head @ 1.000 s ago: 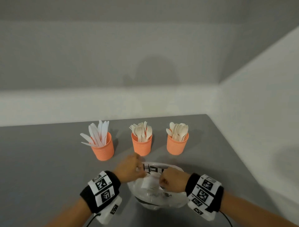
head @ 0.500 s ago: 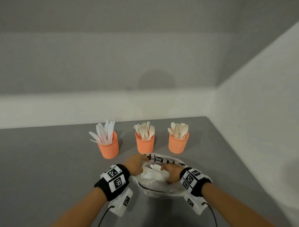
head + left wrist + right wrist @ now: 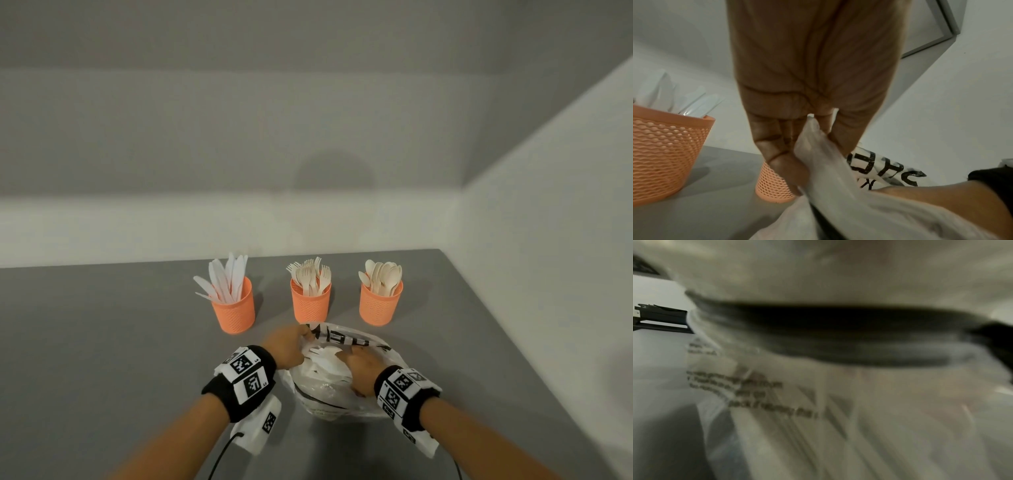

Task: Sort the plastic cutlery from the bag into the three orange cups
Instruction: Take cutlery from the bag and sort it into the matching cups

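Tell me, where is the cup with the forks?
In the head view, the cup with the forks stands in the middle of the row, between the knife cup and the spoon cup, just behind the plastic bag.

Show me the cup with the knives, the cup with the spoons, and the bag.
knife cup point(image 3: 234, 311), head view, front wall.
spoon cup point(image 3: 379, 306), head view, front wall.
bag point(image 3: 346, 337), head view, printed far edge.
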Motion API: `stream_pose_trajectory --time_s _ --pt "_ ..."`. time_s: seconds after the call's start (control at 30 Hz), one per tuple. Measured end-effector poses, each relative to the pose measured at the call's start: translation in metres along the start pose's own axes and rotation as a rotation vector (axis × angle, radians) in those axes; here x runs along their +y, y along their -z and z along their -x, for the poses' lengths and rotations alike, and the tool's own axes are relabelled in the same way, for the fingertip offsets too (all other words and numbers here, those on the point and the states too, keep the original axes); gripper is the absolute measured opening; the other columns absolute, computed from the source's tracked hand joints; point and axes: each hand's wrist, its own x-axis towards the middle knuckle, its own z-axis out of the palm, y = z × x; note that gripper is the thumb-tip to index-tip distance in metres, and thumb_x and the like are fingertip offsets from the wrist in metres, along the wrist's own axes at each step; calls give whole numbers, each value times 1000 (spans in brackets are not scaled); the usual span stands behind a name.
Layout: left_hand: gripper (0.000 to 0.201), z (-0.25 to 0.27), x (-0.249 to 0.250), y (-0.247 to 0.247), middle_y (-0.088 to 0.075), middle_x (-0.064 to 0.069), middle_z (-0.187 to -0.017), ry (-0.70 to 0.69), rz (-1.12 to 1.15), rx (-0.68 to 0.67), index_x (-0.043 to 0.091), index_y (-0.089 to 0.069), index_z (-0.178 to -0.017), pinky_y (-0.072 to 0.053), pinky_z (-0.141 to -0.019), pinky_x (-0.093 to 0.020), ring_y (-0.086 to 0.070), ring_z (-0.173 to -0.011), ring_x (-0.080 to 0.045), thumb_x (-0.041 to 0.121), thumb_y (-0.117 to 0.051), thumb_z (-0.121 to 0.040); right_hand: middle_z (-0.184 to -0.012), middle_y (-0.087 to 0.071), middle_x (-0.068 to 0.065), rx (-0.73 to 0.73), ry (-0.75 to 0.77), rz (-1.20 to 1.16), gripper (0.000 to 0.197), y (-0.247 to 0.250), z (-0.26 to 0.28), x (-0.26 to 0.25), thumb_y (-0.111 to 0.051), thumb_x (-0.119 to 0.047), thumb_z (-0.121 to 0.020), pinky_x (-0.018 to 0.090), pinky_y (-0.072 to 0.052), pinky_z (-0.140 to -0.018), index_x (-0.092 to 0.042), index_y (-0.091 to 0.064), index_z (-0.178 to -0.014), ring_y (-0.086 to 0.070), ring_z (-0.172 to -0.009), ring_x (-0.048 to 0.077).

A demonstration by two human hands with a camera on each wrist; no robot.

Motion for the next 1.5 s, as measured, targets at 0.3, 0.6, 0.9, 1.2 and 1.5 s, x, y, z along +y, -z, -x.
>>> stream_pose_trajectory --time_s 0.3,0.6,0.9,1.2,1.5 --pt "47 -2 1 3 -58 -6 -121 -21 -30 2 16 -52 -124 -46 -93 -31 -55 -110 -24 9 -59 -78 -99 -61 6 153 -8 -366 23 -2 1 -2 -48 -23 -94 15 -41 -81 -13 -58 -112 -58 -90 18" --pt "45 -6 3 5 -58 -8 -121 -16 -27 -16 15 -52 -125 -41 -83 -25 -56 -108 -24 8 -58 -80 -111 -66 6 107 -61 -254 32 -8 -3 -1 -43 -38 -91 37 -45 -98 -19 -61 -110 -59 -107 25" --pt "41 -8 2 9 -60 -7 -117 -10 24 -23 15 -54 -118 -47 -88 -30 -57 -105 -24 8 -58 -77 -132 -55 2 132 12 -334 46 5 12 1 -49 -41 -90 34 -37 -107 -25 -44 -132 -50 -123 21" --pt "43 -4 1 9 -61 -5 -112 0 164 -37 17 -48 -123 -55 -66 -25 -66 -84 -21 7 -49 -82 -97 -63 -7 236 -29 -751 37 4 17 1 -64 -15 -73 30 -50 -88 -29 -56 -107 -59 -91 14" --pt "28 9 0 21 -63 -10 -112 -17 337 -113 24 -58 -109 -54 -88 -43 -64 -94 -24 14 -49 -84 -52 -62 -11 455 51 -1178 26 41 20 -18 -60 0 -85 27 -50 -61 -24 -52 -91 -56 -48 1"
